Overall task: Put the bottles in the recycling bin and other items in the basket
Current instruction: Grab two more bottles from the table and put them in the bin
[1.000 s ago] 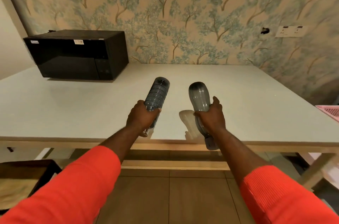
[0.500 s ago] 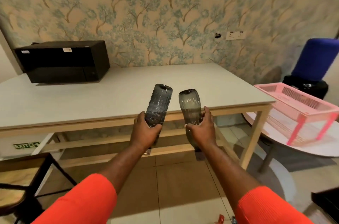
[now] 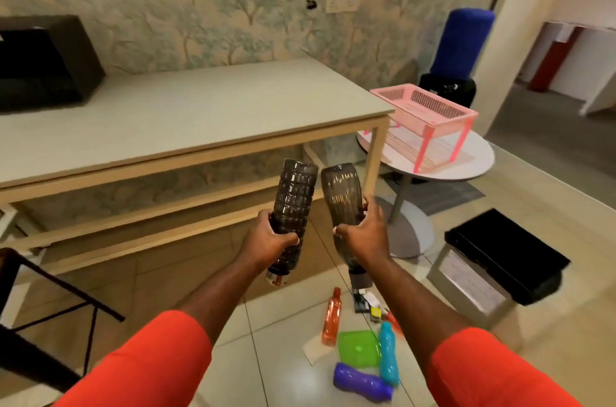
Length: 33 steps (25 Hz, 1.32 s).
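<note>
Long table [image 3: 186, 119]: black microwave [image 3: 40, 63] at far left end
Round table [image 3: 466, 159] just right of long one: pink basket [image 3: 430, 109] on legs
Tiled floor [image 3: 273, 340]: orange bottle [image 3: 330, 316], teal bottle [image 3: 388, 353], purple bottle [image 3: 361, 383], green lid [image 3: 356, 346] lying close together, paper [image 3: 315, 351] beside them; small items further back, too blurred to tell; black-lidded bin [image 3: 493, 270] standing to right
</note>
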Motion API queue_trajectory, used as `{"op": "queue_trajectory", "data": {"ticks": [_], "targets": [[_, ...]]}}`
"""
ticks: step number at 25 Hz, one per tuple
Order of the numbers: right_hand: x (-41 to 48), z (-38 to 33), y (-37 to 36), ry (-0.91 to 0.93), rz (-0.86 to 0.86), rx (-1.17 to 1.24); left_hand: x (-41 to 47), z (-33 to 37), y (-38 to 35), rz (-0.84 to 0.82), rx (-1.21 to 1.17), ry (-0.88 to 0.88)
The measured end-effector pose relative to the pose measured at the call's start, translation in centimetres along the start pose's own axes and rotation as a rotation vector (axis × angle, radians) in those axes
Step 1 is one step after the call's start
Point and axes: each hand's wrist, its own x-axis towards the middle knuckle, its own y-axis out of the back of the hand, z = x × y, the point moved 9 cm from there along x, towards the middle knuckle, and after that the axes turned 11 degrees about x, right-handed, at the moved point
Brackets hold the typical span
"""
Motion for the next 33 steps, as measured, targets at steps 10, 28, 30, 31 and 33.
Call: {"op": "queue_trajectory", "data": {"ticks": [10,28,30,31,33], "targets": [[-8.1,10.0,24.2,-0.115,0.165,-0.037,-10.3,8.8,-22.4,-0.302,0.059,-0.075],[-5.2,21.5,52.5,-0.242,0.277,-0.019,-12.4,21.8,-51.2,-0.437,0.059,-0.068],[-2.1,22.9,54.1,-0.257,0.275,-0.020,-9.5,23.0,-54.4,-0.459,0.045,-0.057],[-0.3,23.5,55.0,-0.258,0.274,-0.021,-7.8,23.7,-56.1,-0.473,0.032,-0.056],[3.6,24.8,56.5,-0.272,0.276,-0.025,-4.1,25.2,-59.6,-0.507,0.020,-0.051]]}}
